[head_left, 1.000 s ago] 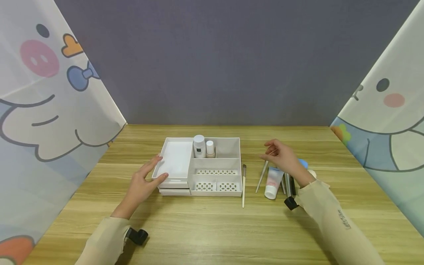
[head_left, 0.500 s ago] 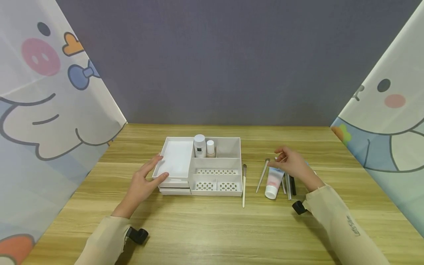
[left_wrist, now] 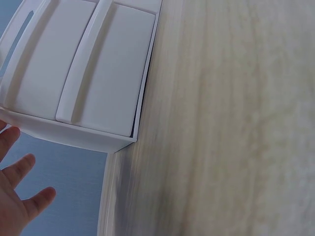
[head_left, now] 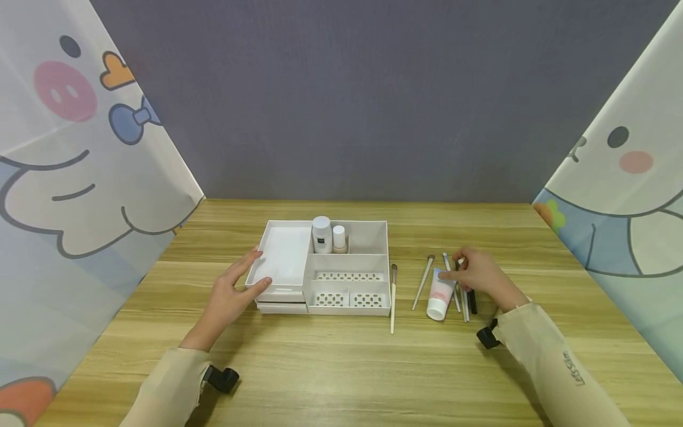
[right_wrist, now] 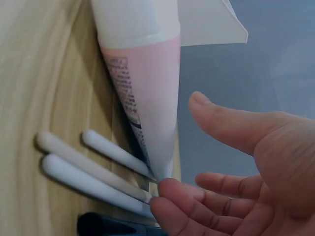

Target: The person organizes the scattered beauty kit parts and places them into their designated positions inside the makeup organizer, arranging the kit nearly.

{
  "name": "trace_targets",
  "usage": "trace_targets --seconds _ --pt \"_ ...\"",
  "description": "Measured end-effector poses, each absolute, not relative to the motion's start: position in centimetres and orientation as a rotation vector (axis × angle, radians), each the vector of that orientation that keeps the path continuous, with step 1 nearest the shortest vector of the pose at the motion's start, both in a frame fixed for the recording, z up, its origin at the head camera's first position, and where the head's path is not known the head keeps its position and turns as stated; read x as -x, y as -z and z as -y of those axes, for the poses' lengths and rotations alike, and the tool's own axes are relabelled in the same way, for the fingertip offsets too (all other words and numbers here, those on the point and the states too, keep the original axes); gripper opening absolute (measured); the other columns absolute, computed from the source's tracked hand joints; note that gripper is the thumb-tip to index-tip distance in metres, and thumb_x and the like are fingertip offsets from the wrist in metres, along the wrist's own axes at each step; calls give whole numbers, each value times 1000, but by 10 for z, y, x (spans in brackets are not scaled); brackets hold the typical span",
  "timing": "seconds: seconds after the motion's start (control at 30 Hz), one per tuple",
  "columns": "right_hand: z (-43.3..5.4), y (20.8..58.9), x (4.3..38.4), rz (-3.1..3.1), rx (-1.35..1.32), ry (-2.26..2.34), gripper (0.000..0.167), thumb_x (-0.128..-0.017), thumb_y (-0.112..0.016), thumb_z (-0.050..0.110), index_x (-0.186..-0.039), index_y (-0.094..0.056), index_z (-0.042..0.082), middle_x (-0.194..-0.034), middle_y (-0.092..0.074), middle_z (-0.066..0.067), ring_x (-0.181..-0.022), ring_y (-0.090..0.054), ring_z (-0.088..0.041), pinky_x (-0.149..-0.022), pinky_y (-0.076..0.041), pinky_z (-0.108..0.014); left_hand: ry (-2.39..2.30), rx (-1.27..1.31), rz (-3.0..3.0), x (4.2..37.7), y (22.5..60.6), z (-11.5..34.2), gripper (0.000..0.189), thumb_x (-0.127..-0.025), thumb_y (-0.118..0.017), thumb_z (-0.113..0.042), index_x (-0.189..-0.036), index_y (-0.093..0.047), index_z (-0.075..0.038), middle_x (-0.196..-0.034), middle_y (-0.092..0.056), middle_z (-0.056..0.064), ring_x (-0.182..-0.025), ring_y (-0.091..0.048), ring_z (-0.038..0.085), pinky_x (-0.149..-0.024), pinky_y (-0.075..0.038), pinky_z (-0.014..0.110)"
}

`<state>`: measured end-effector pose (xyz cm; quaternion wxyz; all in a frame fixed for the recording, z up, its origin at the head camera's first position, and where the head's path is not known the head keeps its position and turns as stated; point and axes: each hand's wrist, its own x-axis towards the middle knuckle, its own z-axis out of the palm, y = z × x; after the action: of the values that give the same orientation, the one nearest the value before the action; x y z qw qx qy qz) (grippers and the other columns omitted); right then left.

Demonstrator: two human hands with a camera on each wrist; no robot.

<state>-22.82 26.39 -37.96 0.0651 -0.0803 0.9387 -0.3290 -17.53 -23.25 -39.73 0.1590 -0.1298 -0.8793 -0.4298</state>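
Note:
My left hand rests with spread fingers on the left edge of a white organizer; its two drawer fronts show in the left wrist view. My right hand is over a small group of items on the right. Its thumb is held apart from the fingers. The fingertips are at the flat end of a pink and white squeeze tube and the ends of several thin pale brushes. Whether they touch is unclear. A black pen-like stick lies partly under the hand.
A white bottle and a smaller white-capped bottle stand in the organizer's rear compartment. One makeup brush lies along its right side, another brush left of the tube. A grey wall rises behind the table.
My right hand has moved right and lower, away from the upper end of the brush left of the tube. A blue thing and a pale round one are now hidden. My left hand stays put.

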Motion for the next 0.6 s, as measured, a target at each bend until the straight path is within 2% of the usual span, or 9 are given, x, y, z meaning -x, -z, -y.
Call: trace_targets --seconds 0.33,0.6 --pt "-262 384 227 -2749 168 963 68 -86 -79 33 -123 -50 -16 -67 -61 -10 -54 -60 -17 -52 -54 -35 1228 356 2542 176 397 232 59 -90 -76 -20 -142 -54 -5 -152 -42 17 -139 -36 42 -109 -30 63" --pt "-258 384 231 -2695 125 958 78 -85 -80 34 -133 -44 -16 -69 -62 -11 -56 -61 -19 -53 -56 -35 1229 343 2555 175 396 232 60 -90 -76 -21 -143 -53 -5 -152 -42 18 -139 -36 43 -109 -29 63"
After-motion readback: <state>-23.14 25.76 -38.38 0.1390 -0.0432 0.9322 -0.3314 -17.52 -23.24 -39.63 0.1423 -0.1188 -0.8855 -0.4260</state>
